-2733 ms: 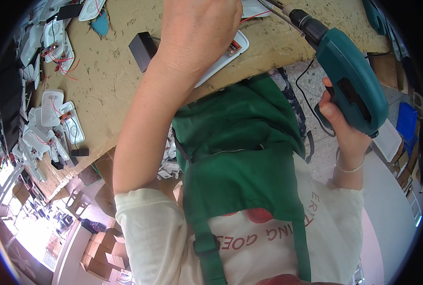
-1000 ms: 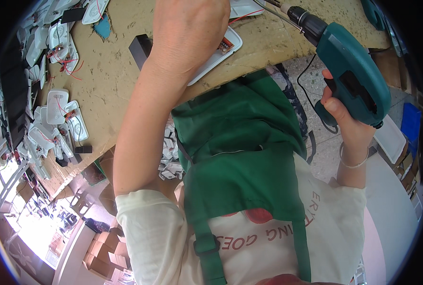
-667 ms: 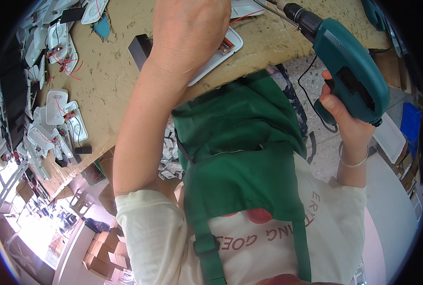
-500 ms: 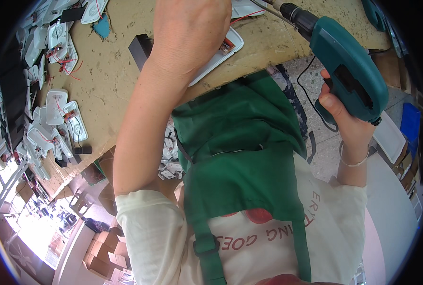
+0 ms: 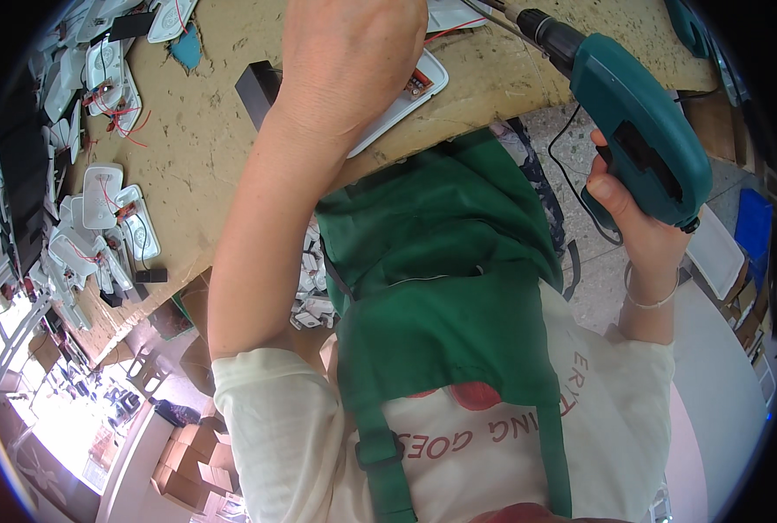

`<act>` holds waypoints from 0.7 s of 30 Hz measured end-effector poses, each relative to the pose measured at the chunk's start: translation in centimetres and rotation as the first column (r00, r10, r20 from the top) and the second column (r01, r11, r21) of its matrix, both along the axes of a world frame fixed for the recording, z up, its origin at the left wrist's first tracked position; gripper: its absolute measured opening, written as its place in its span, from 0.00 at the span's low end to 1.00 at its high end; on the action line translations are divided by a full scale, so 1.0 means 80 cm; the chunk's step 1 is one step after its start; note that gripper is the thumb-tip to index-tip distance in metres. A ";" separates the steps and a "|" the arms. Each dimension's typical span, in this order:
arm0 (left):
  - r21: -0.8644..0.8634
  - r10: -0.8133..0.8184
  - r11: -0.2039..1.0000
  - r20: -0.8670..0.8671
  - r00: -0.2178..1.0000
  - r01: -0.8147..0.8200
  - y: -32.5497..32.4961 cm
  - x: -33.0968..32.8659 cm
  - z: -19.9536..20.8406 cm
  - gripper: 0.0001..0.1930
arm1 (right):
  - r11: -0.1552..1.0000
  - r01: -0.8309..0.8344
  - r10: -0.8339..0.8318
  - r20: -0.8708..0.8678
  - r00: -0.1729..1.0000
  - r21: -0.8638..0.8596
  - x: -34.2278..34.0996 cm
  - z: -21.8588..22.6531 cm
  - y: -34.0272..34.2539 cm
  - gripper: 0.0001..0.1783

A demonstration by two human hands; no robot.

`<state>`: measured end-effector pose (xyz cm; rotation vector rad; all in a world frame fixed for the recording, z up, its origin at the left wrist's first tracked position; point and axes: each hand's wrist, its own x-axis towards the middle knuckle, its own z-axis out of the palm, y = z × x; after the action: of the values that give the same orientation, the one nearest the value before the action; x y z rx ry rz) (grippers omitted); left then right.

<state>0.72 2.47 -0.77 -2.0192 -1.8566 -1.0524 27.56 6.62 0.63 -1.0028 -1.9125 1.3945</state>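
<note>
My right hand (image 5: 637, 209) grips a teal power drill (image 5: 637, 113) by its handle, at the right beyond the bench's front edge. The drill's black chuck (image 5: 556, 37) points up and left over the bench. My left hand (image 5: 354, 65) is bent over a white plastic casing (image 5: 387, 125) lying near the edge. Its fingers are hidden behind the back of the hand and by the top of the picture. Part of a brown circuit board (image 5: 418, 84) shows inside the casing. A black block (image 5: 258, 94) sits left of my left wrist.
White casings (image 5: 103, 196) with red wires lie in piles along the bench's left side. Another white part (image 5: 455, 15) with a red wire lies at the top. A black cable (image 5: 556, 152) hangs beside the drill. Cardboard boxes (image 5: 188, 466) stand at lower left, a blue bin (image 5: 753, 222) at right.
The drill has shifted very slightly right and down in my right hand. My left hand stays in nearly the same place over the casing.
</note>
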 end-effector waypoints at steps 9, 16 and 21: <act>-0.008 0.011 1.000 0.007 1.000 -0.011 0.001 0.000 -0.002 0.03 | 1.000 -0.017 0.017 0.018 1.000 0.024 0.009 -0.001 0.000 0.21; -0.003 -0.009 1.000 0.016 1.000 0.009 0.001 0.001 0.002 0.03 | 1.000 0.008 -0.008 0.022 1.000 0.022 0.004 0.000 0.001 0.21; -0.055 0.014 0.998 0.097 0.995 -0.008 -0.001 0.001 0.002 0.02 | 1.000 0.024 -0.024 -0.008 1.000 0.006 -0.002 0.001 -0.003 0.21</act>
<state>0.84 2.39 -0.58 -2.0186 -1.9622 -1.1283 27.39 6.40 0.72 -1.0126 -1.8921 1.3769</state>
